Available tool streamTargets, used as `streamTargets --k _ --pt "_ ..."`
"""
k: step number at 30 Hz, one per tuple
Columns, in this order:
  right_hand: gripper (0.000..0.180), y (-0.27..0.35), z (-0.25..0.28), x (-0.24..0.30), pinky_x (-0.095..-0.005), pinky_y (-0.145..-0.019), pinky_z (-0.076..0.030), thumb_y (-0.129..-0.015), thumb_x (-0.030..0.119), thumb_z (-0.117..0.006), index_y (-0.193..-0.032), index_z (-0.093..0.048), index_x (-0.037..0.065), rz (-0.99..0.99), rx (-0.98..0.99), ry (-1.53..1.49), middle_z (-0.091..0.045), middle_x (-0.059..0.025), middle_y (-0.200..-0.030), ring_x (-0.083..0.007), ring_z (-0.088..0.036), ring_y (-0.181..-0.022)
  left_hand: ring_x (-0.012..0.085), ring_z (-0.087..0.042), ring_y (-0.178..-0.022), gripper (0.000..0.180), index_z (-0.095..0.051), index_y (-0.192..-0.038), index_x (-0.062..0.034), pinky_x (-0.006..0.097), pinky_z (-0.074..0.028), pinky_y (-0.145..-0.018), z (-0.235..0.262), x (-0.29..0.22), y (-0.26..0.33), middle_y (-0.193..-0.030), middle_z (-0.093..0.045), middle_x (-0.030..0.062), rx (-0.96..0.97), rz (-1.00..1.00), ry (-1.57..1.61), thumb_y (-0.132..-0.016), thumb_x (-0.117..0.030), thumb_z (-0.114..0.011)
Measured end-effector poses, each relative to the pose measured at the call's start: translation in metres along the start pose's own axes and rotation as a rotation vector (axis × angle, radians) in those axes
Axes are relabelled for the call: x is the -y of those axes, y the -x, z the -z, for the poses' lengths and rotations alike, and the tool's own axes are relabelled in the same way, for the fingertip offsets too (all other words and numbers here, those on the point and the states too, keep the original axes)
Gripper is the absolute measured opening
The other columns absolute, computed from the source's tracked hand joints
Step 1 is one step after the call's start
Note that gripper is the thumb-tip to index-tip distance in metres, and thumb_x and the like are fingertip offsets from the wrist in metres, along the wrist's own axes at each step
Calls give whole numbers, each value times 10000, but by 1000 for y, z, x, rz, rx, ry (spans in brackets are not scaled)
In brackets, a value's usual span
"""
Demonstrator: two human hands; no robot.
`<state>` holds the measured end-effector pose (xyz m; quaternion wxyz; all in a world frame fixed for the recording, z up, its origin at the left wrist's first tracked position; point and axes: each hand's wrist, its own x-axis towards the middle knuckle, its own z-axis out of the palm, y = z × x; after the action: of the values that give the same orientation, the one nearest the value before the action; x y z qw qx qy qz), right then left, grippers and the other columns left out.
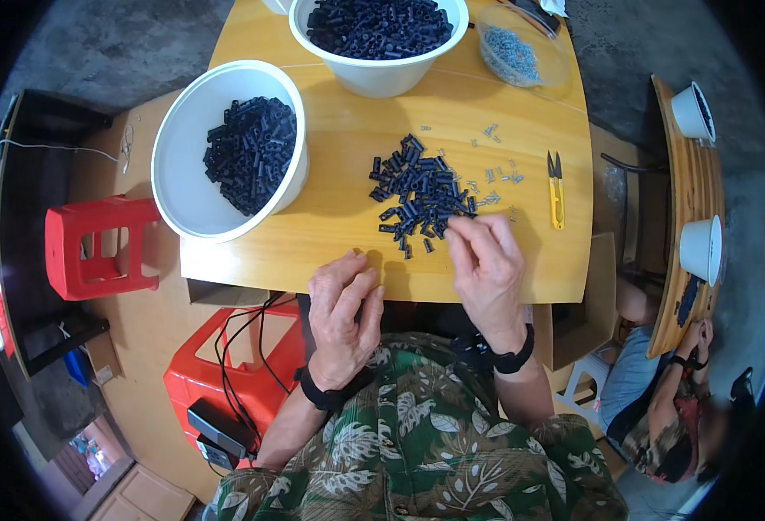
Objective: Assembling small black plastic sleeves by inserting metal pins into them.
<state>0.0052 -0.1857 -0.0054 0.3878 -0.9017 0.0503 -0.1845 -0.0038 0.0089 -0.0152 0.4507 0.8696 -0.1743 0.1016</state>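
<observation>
A loose pile of short black tubular plastic pieces (421,187) lies on the yellow wooden table (347,239). At the pile's near right edge is my right hand (491,265), its thumb and index finger pinched together; whatever sits between the tips is hidden or too small to name. My left hand (345,308) rests by the table's front edge, left of the pile. Its fingers are bent and drawn in toward the thumb, and I cannot make out what they hold, if anything. Small silvery metal pieces (491,175) are scattered right of the pile.
Two white tubs, one at left (169,165) and one farther back (378,78), hold black pieces. A clear bowl (552,74) holds small metal pieces. Yellow-handled snips (557,195) lie at right. Red stools (104,247) stand left; another person (660,408) sits at a table on the right.
</observation>
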Motion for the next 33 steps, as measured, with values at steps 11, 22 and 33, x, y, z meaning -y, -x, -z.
streamTargets --k 11,22,33 --pt "124 -14 1 -9 -357 -627 -514 -835 29 -726 -953 -691 41 50 32 86 -584 -96 -874 -263 -637 -730 340 -626 -1079 232 -651 -1004 9 414 -486 -944 -1 1 0 -1114 -651 156 1 2 4 -788 81 -693" --pt "71 16 27 23 -192 -685 -413 -951 47 -629 -1006 -613 5 -451 348 -857 -544 5 -950 -39 -497 -791 318 -654 -1042 230 -668 -1059 20 383 -513 -904 17 -24 -14 -1082 -678 174 55 35 222 -831 25 -700" --pt "53 23 27 30 -183 -622 -368 -951 42 -628 -983 -620 1 -358 525 -953 -527 11 -910 -25 -459 -715 279 -668 -944 312 -700 -1110 -1 347 -538 -803 23 -31 -18 -1057 -686 145 165 63 487 -800 10 -744"
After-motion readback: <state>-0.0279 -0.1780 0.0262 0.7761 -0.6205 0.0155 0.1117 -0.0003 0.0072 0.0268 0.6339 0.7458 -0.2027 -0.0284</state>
